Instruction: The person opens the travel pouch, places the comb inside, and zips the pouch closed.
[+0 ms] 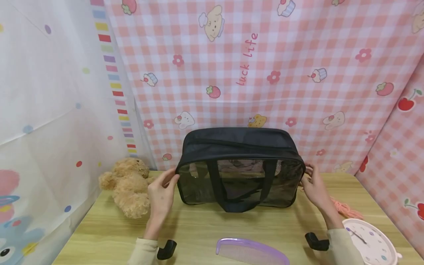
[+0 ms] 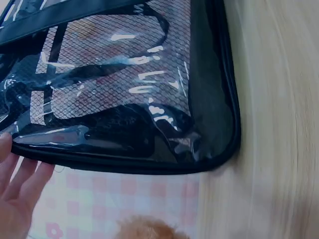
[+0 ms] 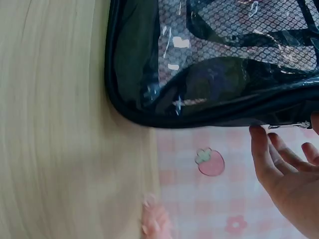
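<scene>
A black bag (image 1: 241, 138) with a clear front panel stands upright on the wooden table, its front handle strap (image 1: 216, 184) hanging down. My left hand (image 1: 162, 193) holds the bag's left side, thumb at the front edge and fingers along the side. On the opposite side my right hand (image 1: 314, 187) grips the bag's edge, with fingertips against the side by the zipper (image 3: 289, 125). Through the clear plastic (image 2: 124, 64) a mesh panel and dark straps show. Whatever else lies inside is hard to make out.
A fluffy brown teddy bear (image 1: 132, 189) is left of the bag. A purple comb (image 1: 251, 248) lies at the table's front. To the right are a pink yarn bundle (image 1: 346, 208) and a white round clock (image 1: 371, 241). A checked cloth (image 1: 232, 106) hangs behind.
</scene>
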Available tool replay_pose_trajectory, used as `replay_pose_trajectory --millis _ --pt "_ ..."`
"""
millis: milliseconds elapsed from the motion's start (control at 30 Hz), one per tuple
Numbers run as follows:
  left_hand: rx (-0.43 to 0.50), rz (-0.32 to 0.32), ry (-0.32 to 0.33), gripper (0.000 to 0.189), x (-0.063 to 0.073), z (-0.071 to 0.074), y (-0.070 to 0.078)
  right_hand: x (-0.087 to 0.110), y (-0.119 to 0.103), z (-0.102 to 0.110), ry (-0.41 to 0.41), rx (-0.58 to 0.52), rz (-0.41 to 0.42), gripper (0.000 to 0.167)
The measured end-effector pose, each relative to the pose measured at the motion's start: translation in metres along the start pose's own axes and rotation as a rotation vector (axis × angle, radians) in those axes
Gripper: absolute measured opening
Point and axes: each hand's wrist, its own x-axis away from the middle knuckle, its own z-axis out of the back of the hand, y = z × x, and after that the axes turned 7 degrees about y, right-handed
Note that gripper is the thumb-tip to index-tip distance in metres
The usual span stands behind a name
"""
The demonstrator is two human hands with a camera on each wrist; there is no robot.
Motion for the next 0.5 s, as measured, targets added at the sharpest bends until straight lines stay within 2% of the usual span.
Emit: replay_pose_trajectory --millis 100,200,300,500 --pt "0.054 0.134 -0.014 0.023 -0.0009 0.001 0.0017 -0.0008 0.0011 -0.0023 -0.011 -0.108 -0.073 0.042" --pt "0.095 0.206 -0.025 0.023 -0.0017 0.0016 0.0021 -0.0006 0.0029 -0.0046 -0.008 -0.205 -0.133 0.042" --pt "0.102 0.236 -0.028 0.023 -0.0019 0.0015 0.0009 -0.0008 0.0049 -0.006 0.037 -0.281 -0.19 0.034" --pt "0.094 0.233 -0.024 0.023 -0.0019 0.0011 0.0011 -0.0009 0.0051 -0.0066 0.166 -0.498 -0.307 0.015"
